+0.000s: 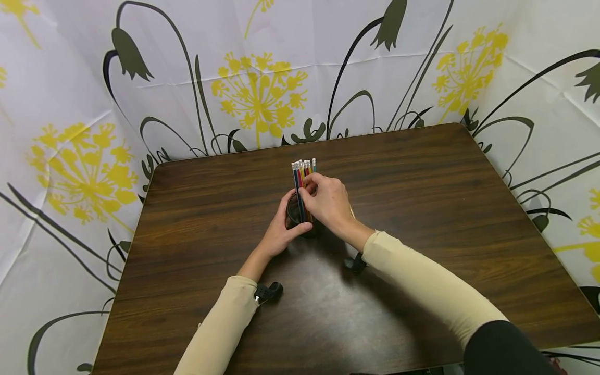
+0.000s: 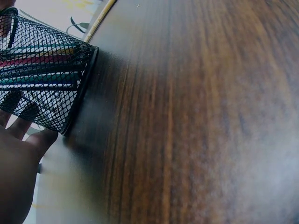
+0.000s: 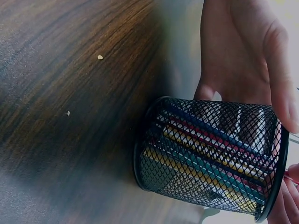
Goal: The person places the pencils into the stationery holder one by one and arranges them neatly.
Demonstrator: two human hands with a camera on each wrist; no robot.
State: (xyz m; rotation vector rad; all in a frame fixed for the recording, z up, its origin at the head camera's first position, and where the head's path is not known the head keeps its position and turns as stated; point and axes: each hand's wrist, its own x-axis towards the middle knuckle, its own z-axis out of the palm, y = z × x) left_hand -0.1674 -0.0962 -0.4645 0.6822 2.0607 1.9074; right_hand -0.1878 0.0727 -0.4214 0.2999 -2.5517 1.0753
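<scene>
A black wire-mesh pencil cup point(image 3: 210, 154) stands upright on the brown table, in the middle of the head view. Several colored pencils point(image 1: 300, 179) rise above its rim, their white eraser ends up; through the mesh, red, yellow, green and dark blue shafts show. My left hand point(image 1: 279, 232) holds the cup from the left, thumb in front and fingers around the far side. From the right, my right hand point(image 1: 330, 200) pinches at the pencils just above the rim, thumb and fingers bent. Its palm covers the cup's right part in the head view.
The wood-grain table point(image 1: 445, 219) meets a white cloth point(image 1: 356, 31) with yellow and dark green flowers at the back and sides. Two tiny pale crumbs point(image 3: 100, 57) lie on the tabletop near the cup. Black wrist cameras point(image 1: 269, 291) hang below both sleeves.
</scene>
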